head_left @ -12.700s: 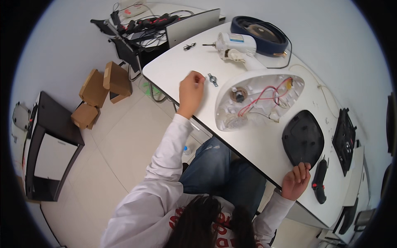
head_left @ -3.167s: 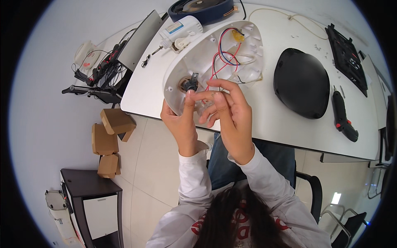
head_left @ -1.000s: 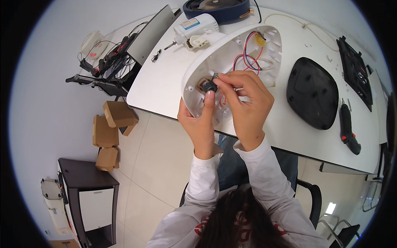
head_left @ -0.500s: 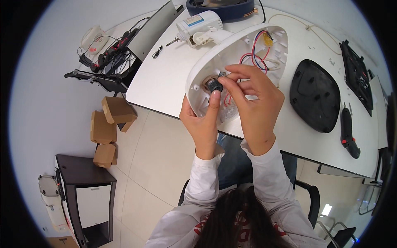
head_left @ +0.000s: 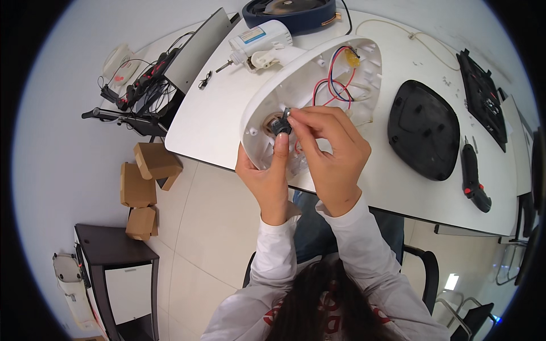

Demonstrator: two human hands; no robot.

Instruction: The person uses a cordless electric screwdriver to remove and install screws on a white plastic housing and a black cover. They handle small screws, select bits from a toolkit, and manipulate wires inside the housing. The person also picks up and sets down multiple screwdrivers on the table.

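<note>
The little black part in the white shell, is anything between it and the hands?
Nothing visible is. The right hand pinches the small black part with its fingertips, and the left hand presses a thumb up against it from below, inside the white shell. The red and blue wires lie farther back.

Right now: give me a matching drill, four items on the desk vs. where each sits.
Things:
1. small black part
2. black oval cover
3. electric screwdriver
4. red and blue wires

Places:
A. inside the white shell
B. pinched between both hands' fingertips
C. right of the oval cover, near the desk edge
D. flat on the desk, right of the shell

Pairs: 1-B, 2-D, 3-C, 4-A
</note>
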